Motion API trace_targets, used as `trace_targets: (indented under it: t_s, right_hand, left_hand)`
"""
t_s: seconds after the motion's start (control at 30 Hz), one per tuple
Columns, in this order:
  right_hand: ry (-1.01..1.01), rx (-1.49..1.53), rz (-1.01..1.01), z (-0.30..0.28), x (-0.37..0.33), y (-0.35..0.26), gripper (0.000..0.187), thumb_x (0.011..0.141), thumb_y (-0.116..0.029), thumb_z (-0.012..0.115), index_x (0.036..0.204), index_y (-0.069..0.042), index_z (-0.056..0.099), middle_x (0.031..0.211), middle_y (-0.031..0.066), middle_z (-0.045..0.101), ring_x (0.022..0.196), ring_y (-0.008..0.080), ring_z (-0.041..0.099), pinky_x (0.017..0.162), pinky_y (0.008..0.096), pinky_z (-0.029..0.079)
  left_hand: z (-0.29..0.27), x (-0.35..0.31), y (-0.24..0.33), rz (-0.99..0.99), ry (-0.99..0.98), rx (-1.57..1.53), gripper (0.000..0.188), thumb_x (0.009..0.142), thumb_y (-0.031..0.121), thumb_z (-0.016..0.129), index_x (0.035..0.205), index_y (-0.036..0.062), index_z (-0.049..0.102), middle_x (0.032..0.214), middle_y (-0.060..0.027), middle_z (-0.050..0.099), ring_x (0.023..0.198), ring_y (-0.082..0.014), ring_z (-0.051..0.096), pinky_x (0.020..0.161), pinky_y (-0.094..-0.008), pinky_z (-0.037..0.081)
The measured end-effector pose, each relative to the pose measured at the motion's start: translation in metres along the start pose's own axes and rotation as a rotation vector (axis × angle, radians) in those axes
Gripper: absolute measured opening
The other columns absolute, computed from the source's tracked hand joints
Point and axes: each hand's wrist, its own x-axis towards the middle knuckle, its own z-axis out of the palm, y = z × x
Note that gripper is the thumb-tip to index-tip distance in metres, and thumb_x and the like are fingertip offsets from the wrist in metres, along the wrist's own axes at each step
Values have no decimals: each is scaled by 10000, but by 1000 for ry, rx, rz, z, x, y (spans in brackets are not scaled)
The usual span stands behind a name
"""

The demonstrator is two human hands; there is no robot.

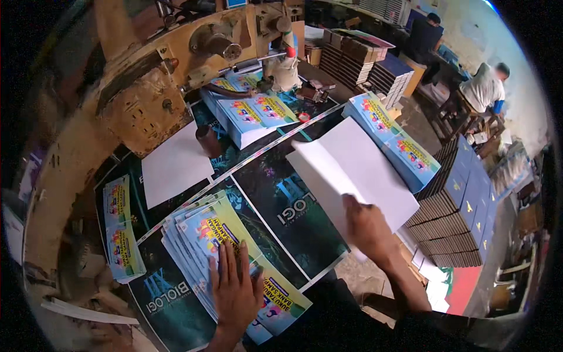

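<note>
**Bench record: left palm flat on fanned printed sheets, right hand at the edge of white paper**

Farthest left we note a worn metal machine [146,111], its scuffed body overhanging the far side. Below it, at the left edge of the tabletop [275,217], which is faced with dark printed panels divided by pale lines, lies a slim stack of blue-and-yellow sheets [123,234]. Right of and beyond that stack we record a loose white sheet [176,167], with a brown cylinder [208,141] standing at its right edge.

At the near side, left of centre, we see a fanned pile [196,226] of the same colourful sheets, staggered along its left side. Our left hand [237,287] lies on it palm down, fingers extended, pressing on the top sheet and gripping nothing that we can see.

On the far side a thicker colourful stack [252,114] sits under a curved dark bar [229,89]; a small red ring [303,117] lies just right of it.

Right of centre we log white paper [378,170], its left part lifted and curved. Our right hand [369,226] is at its near-left edge, fingers partly curled; motion blur, so we cannot tell whether they pinch a sheet. A printed strip [393,141] borders the paper on the right.

Beyond, to the right: a person in dark clothing [423,38], then blue-covered book stacks [469,199] nearer us, and a seated person in a pale top [482,88] at far right.
</note>
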Motion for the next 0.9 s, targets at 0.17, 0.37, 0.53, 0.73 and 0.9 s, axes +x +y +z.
trace_targets:
  t_s: [0.17,0.37,0.53,0.73,0.9]
  right_hand:
    - [192,637,-415,-16,-30,-42,185,997,-39,543,1151,18,629,720,132,629,692,149,643,611,338,491]
    - [-206,1049,-250,103,-29,-66,152,980,-139,671,996,12,672,745,32,677,738,75,628,651,256,515]
    - [-169,908,-271,78,-15,-57,232,954,-174,722,1051,23,646,874,99,720,805,104,660,655,286,540]
    - [13,1201,-228,-38,-41,-79,222,1001,-85,616,1199,4,569,1035,90,713,998,144,684,807,311,565]
    - [15,855,-399,10,-27,-87,288,985,-74,638,1239,30,550,1051,95,699,904,113,660,764,269,543]
  left_hand:
    - [-10,1,-7,24,55,-351,879,984,442,534,1518,-164,186,1562,-425,166,1492,-523,171,1233,-531,125]
    - [-39,10,13,-23,111,-314,888,1003,480,478,1506,-190,182,1569,-445,69,1479,-581,104,1184,-661,64]
    - [-3,3,0,-42,102,-147,848,1020,486,434,1496,-186,231,1555,-446,139,1483,-567,119,1190,-651,87]
    - [3,1,-2,-152,141,-270,873,1019,482,461,1515,-174,169,1546,-451,150,1475,-561,156,1219,-578,131]
    - [0,0,-11,-142,238,-563,821,1045,426,411,1526,-170,116,1554,-439,151,1475,-561,161,1219,-573,130]
